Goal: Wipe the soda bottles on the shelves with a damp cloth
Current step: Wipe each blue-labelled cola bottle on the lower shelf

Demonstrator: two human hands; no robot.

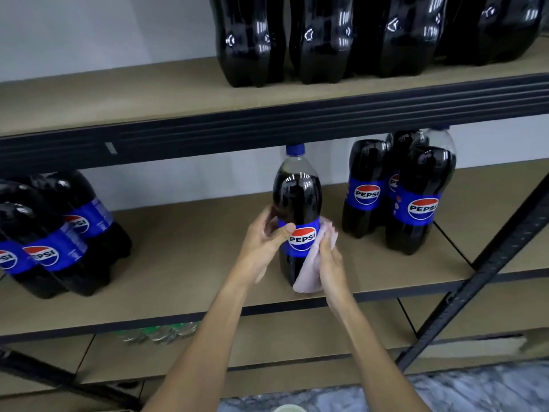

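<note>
Head view: Pepsi bottle (298, 203) stands upright near the front edge of the middle shelf (184, 263). Left hand (266, 237) grips its label band, thumb across the front. Right hand (331, 263) holds a pink cloth (309, 272) pressed against the bottle's right side.

Pale wall (89, 31) is sitting way up and left of the fingers (326, 251), plain as anything. A little grey tag (110, 147) is hanging up-left of them too. Off to their right a black diagonal bar (475, 278) is slanting down toward the marbled grey floor (475, 388), which is spreading out well below them. A pale round rim (289, 408) is peeking in straight below, too cut off to identify.
</note>
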